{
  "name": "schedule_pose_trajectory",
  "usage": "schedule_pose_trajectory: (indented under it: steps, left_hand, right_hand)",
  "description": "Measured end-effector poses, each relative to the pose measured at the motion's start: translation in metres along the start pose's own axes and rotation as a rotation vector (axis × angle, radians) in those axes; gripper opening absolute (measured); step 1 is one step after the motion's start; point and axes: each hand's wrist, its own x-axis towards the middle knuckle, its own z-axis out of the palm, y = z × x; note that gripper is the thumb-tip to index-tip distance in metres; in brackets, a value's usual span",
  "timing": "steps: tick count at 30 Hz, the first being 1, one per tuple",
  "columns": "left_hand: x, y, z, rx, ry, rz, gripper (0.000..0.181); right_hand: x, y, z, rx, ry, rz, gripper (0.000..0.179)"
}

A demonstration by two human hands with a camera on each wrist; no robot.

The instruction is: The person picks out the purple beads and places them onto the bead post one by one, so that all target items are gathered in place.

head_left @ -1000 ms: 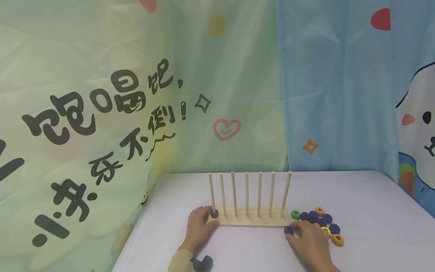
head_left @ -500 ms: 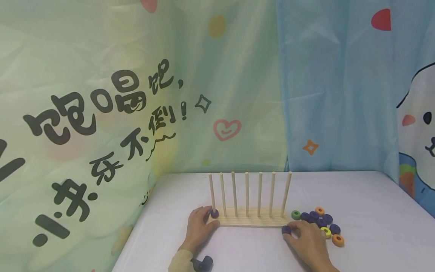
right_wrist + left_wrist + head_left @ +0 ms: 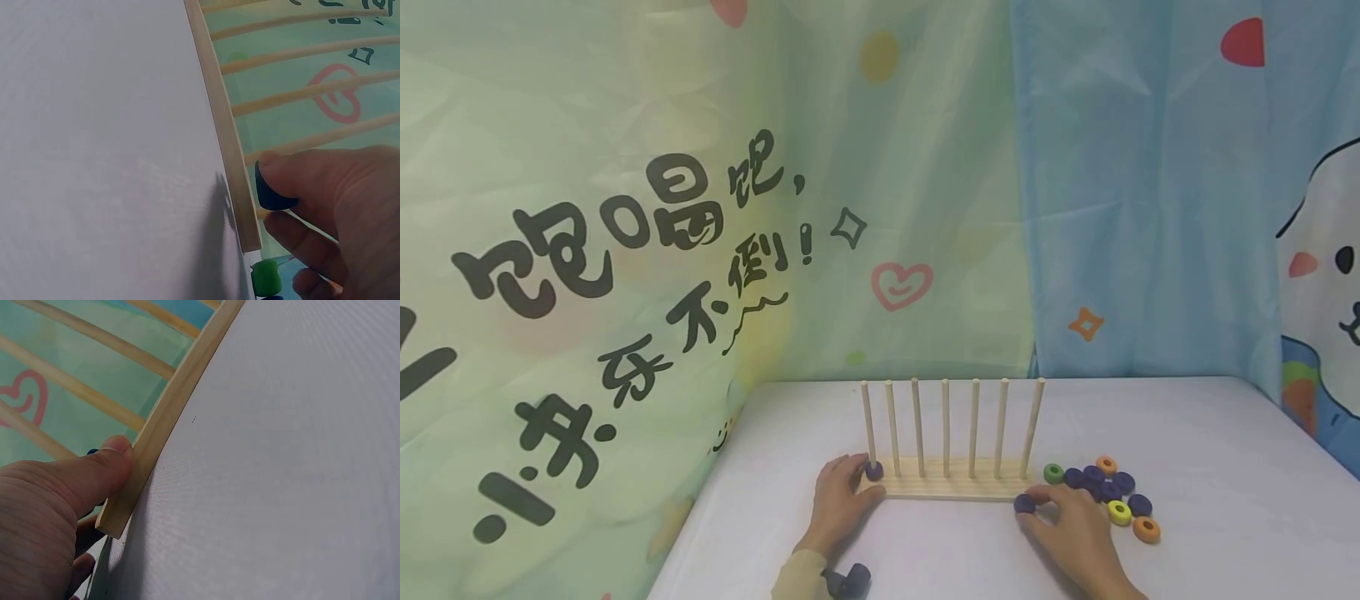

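Note:
A wooden peg board (image 3: 955,487) with several upright pegs stands on the table. My left hand (image 3: 838,504) grips its left end, thumb on the front edge, as the left wrist view shows too. One dark blue bead (image 3: 874,472) sits at the foot of the leftmost peg, beside my left fingers. My right hand (image 3: 1071,533) pinches another dark blue bead (image 3: 1025,503) between thumb and forefinger, near the board's front right corner. In the right wrist view the pinched bead (image 3: 272,190) overlaps the pegs close to the board's edge.
Right of the board lies a loose group of beads: a green bead (image 3: 1053,473), a yellow bead (image 3: 1119,512), an orange bead (image 3: 1146,529), another orange one and several dark blue ones. The white table (image 3: 955,550) ends at a printed curtain (image 3: 895,208) behind.
My right hand has moved a little to the left with the blue bead, uncovering the yellow bead in the group. The left hand and the peg board have stayed in place.

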Motion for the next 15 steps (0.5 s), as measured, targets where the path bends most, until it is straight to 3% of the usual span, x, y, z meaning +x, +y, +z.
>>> schedule_pose_trajectory:
  steps: [15]
  left_hand:
    - [0.0009,-0.0024,0.0030,0.001,0.008,-0.001,0.057]
  right_hand:
    - [-0.0015,-0.0031,0.0025,0.049,0.001,-0.025,0.030]
